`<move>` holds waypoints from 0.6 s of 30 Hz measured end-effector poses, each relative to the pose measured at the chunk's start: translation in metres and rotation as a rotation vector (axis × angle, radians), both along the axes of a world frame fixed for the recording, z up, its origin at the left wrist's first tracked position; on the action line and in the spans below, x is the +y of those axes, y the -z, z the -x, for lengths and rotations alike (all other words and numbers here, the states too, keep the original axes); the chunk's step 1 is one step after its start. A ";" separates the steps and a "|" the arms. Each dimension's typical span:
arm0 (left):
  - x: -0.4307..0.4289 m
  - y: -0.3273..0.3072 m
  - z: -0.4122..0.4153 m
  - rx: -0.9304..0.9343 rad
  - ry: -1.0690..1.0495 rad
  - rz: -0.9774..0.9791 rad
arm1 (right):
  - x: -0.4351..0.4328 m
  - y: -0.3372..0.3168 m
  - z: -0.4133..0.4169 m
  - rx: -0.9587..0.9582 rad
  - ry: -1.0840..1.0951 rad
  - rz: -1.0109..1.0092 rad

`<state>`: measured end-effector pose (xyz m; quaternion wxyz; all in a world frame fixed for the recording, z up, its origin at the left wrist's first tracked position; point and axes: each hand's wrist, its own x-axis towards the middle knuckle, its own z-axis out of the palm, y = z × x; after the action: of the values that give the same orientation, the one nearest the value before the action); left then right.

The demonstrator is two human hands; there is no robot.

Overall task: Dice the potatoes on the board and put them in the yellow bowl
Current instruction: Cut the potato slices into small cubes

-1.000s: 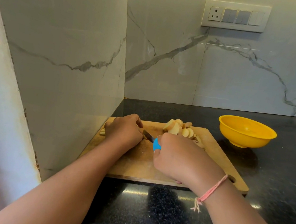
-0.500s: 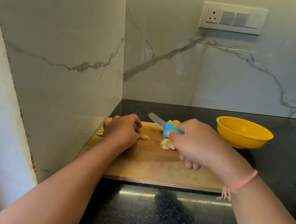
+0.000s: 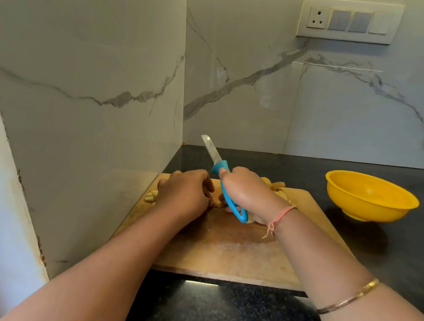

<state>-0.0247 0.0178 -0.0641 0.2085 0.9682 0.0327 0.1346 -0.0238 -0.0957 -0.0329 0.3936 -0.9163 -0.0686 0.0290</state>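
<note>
**Chopping station, dicing in progress: contents by size**

- Counter (image 3: 394,265): dark, speckled stone; carries everything below.
- Board (image 3: 221,247): wood, pushed into the wall corner.
- Bowl (image 3: 366,207): yellow, on the counter right of the board and well apart from the hands; no potato shows in it.
- Left hand (image 3: 185,192): fingers curled down over a potato piece on the board, which is mostly hidden.
- Right hand (image 3: 245,189): closed round the knife handle, fingertips low at the board.
- Knife (image 3: 218,165): blue handle, blade raised and pointing up and away.
- Potato pieces (image 3: 277,186): a heap behind the right hand, a few at the board's left edge.

Hazards, as judged: hands nearly touching, so a slipping blade could nick the left fingers; edge pieces could roll off; pieces may spill on the way to the bowl.
</note>
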 end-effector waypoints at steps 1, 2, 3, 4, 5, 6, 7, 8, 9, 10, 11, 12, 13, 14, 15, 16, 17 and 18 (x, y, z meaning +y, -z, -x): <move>-0.001 -0.001 0.000 0.005 0.000 -0.006 | 0.000 0.001 -0.001 -0.021 -0.011 0.032; -0.001 -0.002 0.000 0.013 0.001 -0.007 | -0.002 0.002 -0.001 -0.039 -0.022 0.059; -0.002 -0.003 0.000 0.019 0.003 -0.004 | -0.003 0.002 -0.001 -0.052 -0.034 0.077; -0.003 -0.003 0.000 0.026 0.005 0.003 | -0.004 0.003 -0.001 -0.059 -0.044 0.083; -0.004 -0.003 0.000 0.034 0.007 0.012 | -0.006 0.003 -0.002 -0.061 -0.053 0.080; -0.004 -0.004 0.001 0.040 0.006 0.019 | -0.007 0.003 -0.002 -0.061 -0.061 0.075; -0.005 -0.003 0.002 0.042 0.004 0.021 | -0.008 0.004 -0.002 -0.062 -0.067 0.070; -0.005 -0.003 0.003 0.040 -0.001 0.018 | -0.008 0.005 -0.003 -0.066 -0.071 0.062; -0.005 -0.002 0.004 0.035 -0.005 0.013 | -0.009 0.006 -0.004 -0.071 -0.069 0.050; -0.004 -0.002 0.005 0.034 -0.005 0.012 | -0.009 0.006 -0.004 -0.075 -0.061 0.034; -0.004 -0.001 0.006 0.034 -0.001 0.017 | -0.009 0.007 -0.004 -0.081 -0.047 0.017; -0.003 -0.001 0.006 0.034 0.006 0.029 | -0.010 0.008 -0.005 -0.089 -0.029 0.001; -0.002 -0.001 0.007 0.033 0.016 0.043 | -0.011 0.008 -0.005 -0.090 -0.011 -0.016; -0.001 -0.002 0.007 0.032 0.031 0.059 | -0.011 0.009 -0.004 -0.085 0.004 -0.035; -0.001 -0.002 0.007 0.034 0.050 0.078 | -0.012 0.009 -0.004 -0.075 0.015 -0.051; -0.001 -0.002 0.007 0.042 0.074 0.102 | -0.012 0.009 -0.003 -0.065 0.019 -0.063; -0.002 -0.001 0.007 0.055 0.098 0.128 | -0.012 0.009 -0.002 -0.059 0.019 -0.068; -0.003 -0.001 0.007 0.069 0.116 0.145 | -0.011 0.010 -0.002 -0.055 0.018 -0.070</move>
<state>-0.0320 0.0149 -0.0634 0.2843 0.9548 -0.0063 0.0862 -0.0221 -0.1066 -0.0425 0.4234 -0.9031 -0.0722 -0.0020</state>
